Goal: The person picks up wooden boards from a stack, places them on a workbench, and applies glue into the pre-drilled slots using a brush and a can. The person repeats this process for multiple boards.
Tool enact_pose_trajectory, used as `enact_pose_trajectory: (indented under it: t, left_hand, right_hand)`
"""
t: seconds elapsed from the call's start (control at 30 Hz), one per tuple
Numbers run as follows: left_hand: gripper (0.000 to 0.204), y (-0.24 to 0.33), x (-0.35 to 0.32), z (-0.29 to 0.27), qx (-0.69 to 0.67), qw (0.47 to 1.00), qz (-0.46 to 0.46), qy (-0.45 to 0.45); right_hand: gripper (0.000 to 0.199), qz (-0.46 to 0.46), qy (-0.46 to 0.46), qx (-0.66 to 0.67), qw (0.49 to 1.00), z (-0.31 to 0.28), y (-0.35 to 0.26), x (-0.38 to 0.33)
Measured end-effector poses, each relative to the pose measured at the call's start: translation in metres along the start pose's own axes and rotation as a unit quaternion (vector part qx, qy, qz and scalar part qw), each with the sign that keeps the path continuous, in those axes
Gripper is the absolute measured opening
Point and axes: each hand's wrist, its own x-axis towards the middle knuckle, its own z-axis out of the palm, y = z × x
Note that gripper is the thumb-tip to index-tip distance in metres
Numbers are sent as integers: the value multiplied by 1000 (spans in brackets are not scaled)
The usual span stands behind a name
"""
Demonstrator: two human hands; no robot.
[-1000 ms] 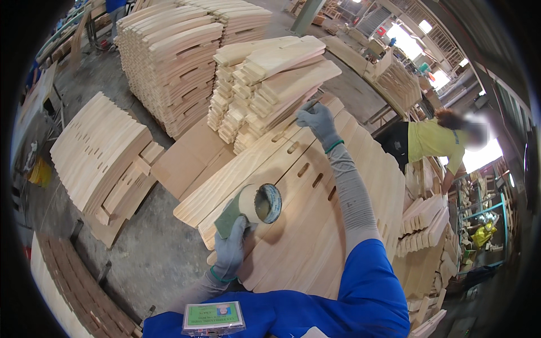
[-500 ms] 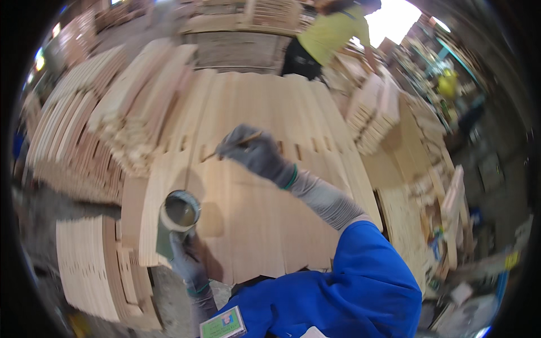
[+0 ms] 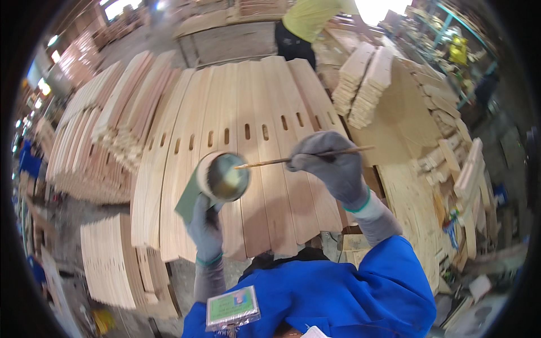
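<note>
My gloved left hand (image 3: pixel 206 230) is closed around a cup (image 3: pixel 227 177) tilted so its mouth shows, with pale liquid inside. A flat dark green piece (image 3: pixel 187 201) sticks out beside the cup at the same hand; how it is held is hidden. My gloved right hand (image 3: pixel 331 167) pinches a thin wooden stick (image 3: pixel 356 150), whose darker tip reaches over the cup's rim. Beneath both hands lie long pale wooden boards (image 3: pixel 269 208), side by side, each with a short slot in a row across the middle.
Stacked boards (image 3: pixel 121 107) stand at the left, with a slotted stack (image 3: pixel 110 262) lower down. Two smaller stacks (image 3: pixel 369 84) and a plywood sheet (image 3: pixel 394 115) are at the right. A person in a yellow shirt (image 3: pixel 307 21) works at the far side.
My right hand has moved right and toward me, bringing the stick from a board slot to the cup. The cup in my left hand has risen and shifted right.
</note>
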Motion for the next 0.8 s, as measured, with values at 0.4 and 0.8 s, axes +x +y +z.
enact_pose_trajectory:
  t: [0.4, 0.8]
  left_hand:
    - [28, 64, -53, 186, 139, 974, 105, 141]
    - [20, 99, -63, 273, -140, 975, 55, 164]
  right_hand:
    - [14, -93, -7, -169, 981, -154, -43, -41]
    - [18, -117, 12, -169, 979, -229, -48, -72]
